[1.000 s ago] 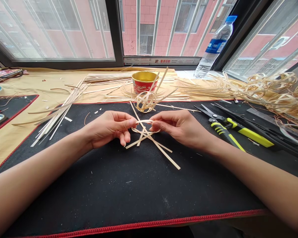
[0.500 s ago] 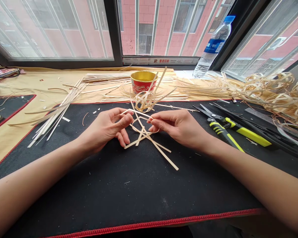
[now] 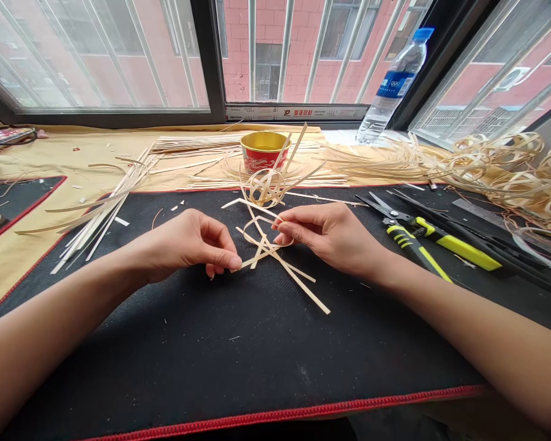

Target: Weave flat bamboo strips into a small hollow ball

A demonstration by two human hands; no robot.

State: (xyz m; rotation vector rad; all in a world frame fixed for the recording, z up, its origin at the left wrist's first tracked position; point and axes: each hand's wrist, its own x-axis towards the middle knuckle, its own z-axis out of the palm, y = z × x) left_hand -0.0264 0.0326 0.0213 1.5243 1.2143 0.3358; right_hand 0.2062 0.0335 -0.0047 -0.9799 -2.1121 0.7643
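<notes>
Above the black mat, several pale bamboo strips cross in a loose star-shaped weave (image 3: 270, 248). My left hand (image 3: 202, 248) pinches the left end of one strip (image 3: 252, 260) between thumb and forefinger. Across from it, my right hand (image 3: 324, 233) is closed on a bent bamboo strip (image 3: 257, 207) whose free, kinked end points left; its fingertips also meet the curved part of the weave. Just behind the hands stands an open woven strip ball (image 3: 267, 187) with long ends sticking up.
A red and gold bowl (image 3: 265, 152) stands behind. Yellow-black shears (image 3: 408, 236) lie right on the black mat (image 3: 257, 355). Loose strips (image 3: 112, 211) lie left, coiled strips (image 3: 496, 162) back right. A water bottle (image 3: 395, 86) stands by the window.
My left hand has let go of the bent strip's left end and moved down to pinch the end of a lower strip. My right hand has stayed in place.
</notes>
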